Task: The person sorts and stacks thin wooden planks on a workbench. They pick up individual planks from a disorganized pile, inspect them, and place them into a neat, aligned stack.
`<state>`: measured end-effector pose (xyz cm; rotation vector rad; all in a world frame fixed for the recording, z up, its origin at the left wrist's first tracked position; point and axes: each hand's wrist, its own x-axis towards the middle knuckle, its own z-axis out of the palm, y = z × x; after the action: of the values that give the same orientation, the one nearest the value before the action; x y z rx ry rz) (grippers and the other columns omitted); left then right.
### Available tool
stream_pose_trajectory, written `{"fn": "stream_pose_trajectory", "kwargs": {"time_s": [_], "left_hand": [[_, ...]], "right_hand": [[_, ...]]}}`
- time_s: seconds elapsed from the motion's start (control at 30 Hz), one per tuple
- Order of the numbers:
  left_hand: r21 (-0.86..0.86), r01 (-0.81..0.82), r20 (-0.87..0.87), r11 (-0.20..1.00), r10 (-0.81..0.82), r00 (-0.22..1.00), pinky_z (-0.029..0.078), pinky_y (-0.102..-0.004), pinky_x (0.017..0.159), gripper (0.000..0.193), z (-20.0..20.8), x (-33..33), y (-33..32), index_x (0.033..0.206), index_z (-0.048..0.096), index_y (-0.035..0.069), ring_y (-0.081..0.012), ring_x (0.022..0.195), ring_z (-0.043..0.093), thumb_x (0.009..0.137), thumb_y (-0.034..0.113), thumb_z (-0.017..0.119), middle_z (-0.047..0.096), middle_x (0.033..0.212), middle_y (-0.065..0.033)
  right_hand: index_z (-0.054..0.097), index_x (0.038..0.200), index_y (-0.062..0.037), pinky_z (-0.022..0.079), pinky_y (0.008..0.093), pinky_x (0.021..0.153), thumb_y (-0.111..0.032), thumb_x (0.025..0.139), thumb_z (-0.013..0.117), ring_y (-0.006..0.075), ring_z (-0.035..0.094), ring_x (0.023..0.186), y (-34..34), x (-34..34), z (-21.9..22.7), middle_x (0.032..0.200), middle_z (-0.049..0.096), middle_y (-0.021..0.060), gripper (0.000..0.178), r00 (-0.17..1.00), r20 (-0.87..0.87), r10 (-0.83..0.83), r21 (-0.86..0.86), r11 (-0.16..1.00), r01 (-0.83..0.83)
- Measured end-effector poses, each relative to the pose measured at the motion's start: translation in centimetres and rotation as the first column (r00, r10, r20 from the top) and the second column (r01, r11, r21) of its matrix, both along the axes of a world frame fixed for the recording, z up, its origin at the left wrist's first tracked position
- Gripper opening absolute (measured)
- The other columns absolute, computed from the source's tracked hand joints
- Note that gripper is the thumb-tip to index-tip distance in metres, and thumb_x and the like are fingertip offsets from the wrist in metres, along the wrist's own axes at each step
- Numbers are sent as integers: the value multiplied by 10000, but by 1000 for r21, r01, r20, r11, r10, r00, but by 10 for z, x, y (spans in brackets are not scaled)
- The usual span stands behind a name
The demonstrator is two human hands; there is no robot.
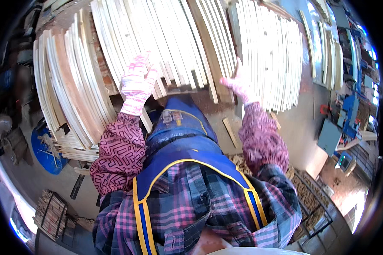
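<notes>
Both hands wear white gloves with pink markings. My left hand (pixel 138 83) is over the near left corner of the middle bundle of pale wooden strips (pixel 157 34), its fingers stretched out and the thumb apart. Whether it touches the strips, I cannot tell. My right hand (pixel 241 85) has thumb and forefinger spread, beside the near left side of the right bundle of wooden strips (pixel 272 55). Left of that hand lies a browner board (pixel 223 89) between the bundles. Nothing shows in either hand; the right hand's other fingers are partly hidden.
More boards (pixel 70 85) lie stacked at the left, with a blue round tub (pixel 44 151) below them. Racks of wood pieces stand at lower left (pixel 51 212) and lower right (pixel 312 199). Blue machinery (pixel 349 110) is at the right. A loose wood piece (pixel 230 132) lies near my apron.
</notes>
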<state>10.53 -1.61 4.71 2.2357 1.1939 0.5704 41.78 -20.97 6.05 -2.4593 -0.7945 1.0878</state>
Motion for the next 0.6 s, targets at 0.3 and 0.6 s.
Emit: {"fn": "stream_pose_trajectory", "kwargs": {"time_s": [0.3, 0.6], "left_hand": [[-487, -336, 175, 806, 467, 867, 362, -362, 1145, 538, -63, -77, 112, 1497, 445, 74, -271, 1346, 494, 1038, 333, 556, 539, 1449, -138], [-714, -361, 359, 601, 756, 547, 403, -355, 1105, 488, -72, -32, 161, 1470, 480, 102, -228, 1326, 509, 1064, 373, 498, 541, 1433, -118]], "right_hand": [[271, 1554, 19, 312, 440, 1207, -447, 737, 886, 362, 375, 1449, 47, 2, -3, 1554, 378, 263, 1124, 977, 81, 195, -80, 979, -189], [316, 1560, -48, 499, 377, 1032, -406, 839, 820, 257, 609, 1210, 197, 44, -37, 1390, 584, 183, 950, 996, 65, 67, 142, 987, -76]]}}
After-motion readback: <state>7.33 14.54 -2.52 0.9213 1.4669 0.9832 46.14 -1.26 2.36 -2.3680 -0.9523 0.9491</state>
